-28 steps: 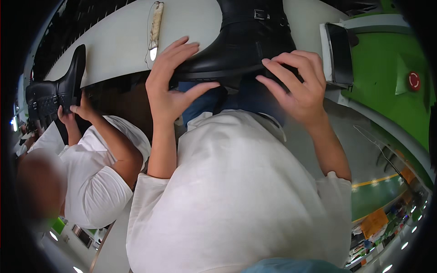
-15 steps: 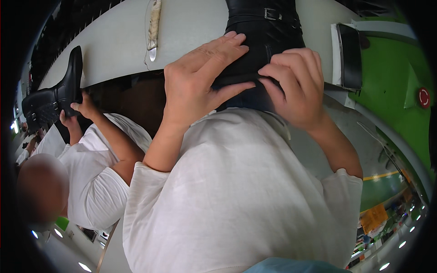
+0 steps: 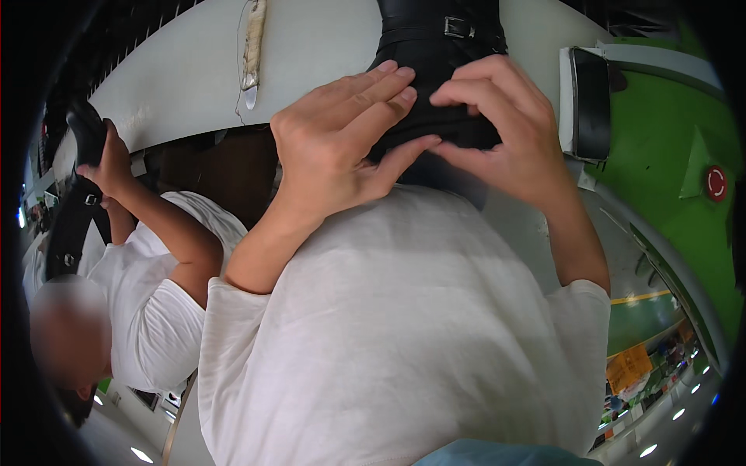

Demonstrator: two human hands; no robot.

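Two half-open hands (image 3: 330, 144) (image 3: 519, 128) at boot (image 3: 437, 56)

Legible as words or numbers: none. Marked on the round red button (image 3: 716, 184), on the green surface (image 3: 660, 128) beyond the counter's (image 3: 326, 46) right edge: white curved, arrow-like strokes in a ring.

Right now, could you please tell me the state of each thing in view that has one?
Near boot: buckle appears fastened
Left hand: open, over near boot
Right hand: open, fingers bent
Wrapped-handle tool: lying on table, tip uncovered
Co-worker's boot: held
Red button: cannot tell if pressed
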